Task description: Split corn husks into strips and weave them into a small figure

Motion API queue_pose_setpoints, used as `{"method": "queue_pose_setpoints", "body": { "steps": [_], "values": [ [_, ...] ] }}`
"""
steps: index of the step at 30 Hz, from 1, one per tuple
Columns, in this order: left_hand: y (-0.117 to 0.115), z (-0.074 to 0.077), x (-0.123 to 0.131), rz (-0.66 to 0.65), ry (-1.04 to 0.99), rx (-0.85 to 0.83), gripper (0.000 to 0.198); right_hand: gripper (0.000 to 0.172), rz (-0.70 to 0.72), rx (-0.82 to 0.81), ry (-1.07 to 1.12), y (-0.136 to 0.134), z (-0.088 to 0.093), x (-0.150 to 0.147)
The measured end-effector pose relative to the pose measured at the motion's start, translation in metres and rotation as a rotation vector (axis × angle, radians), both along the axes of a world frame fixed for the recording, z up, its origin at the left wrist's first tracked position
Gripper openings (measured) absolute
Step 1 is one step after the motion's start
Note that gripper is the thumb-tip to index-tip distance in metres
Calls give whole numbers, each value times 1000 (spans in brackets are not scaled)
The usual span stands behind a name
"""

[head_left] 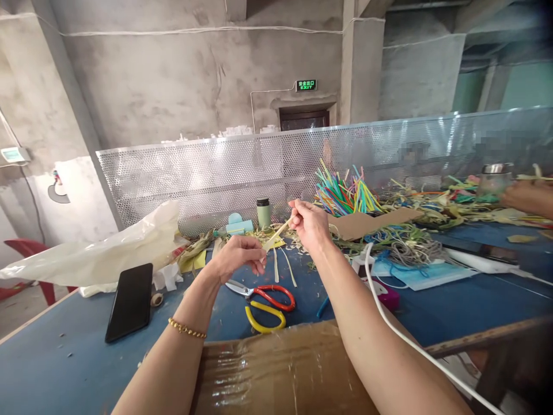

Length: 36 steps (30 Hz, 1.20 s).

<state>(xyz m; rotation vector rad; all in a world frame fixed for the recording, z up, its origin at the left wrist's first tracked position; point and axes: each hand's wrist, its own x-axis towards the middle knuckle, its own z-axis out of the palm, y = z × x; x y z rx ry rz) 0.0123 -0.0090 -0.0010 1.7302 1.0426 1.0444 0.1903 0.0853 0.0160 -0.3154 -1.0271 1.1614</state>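
Note:
Between my hands runs a thin pale-yellow strip [280, 230], slanting up to the right; it looks like dried plant leaf. My right hand [310, 223] pinches its upper end, fingers closed. My left hand [242, 253], with a gold bead bracelet [186, 329] on the wrist, has its fingers closed around the lower end. Two loose narrow strips [276, 265] hang or lie just behind. Below the hands, scissors [270, 308] with one red and one yellow handle rest on the blue table [173, 369].
A black phone [129, 302] and plastic sheeting [112, 251] lie at left. Behind stand a green bottle [263, 214] and colourful stems [345, 190]. Cords [401, 245], a blue mask [432, 274] and a white cable [389, 323] are at right. Cardboard [276, 369] is nearest me. Another person's hand [529, 196] shows far right.

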Motion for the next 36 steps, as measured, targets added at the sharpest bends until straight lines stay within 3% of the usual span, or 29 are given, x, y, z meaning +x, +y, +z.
{"method": "queue_pose_setpoints", "body": {
  "steps": [3,6,10,13,16,27,36],
  "values": [
    [-5,5,-4,-68,-42,-88,14,12,-69,-31,74,4,3,5],
    [-1,4,-10,-11,-184,-65,16,16,-160,-27,75,3,2,3],
    [11,-3,-15,135,-318,-16,21,27,52,86,-552,-14,-11,-22],
    [15,-6,-15,167,-286,9,22,26,-61,241,-715,-26,-20,-41],
    [13,-5,-13,135,-211,1,21,29,-178,246,-689,-28,-22,-46],
    [-2,3,-4,56,-7,52,15,24,-139,105,-450,-20,-19,-38],
    [12,-8,-6,20,21,150,6,28,-181,-80,-528,-5,-28,-43]
  ]
}}
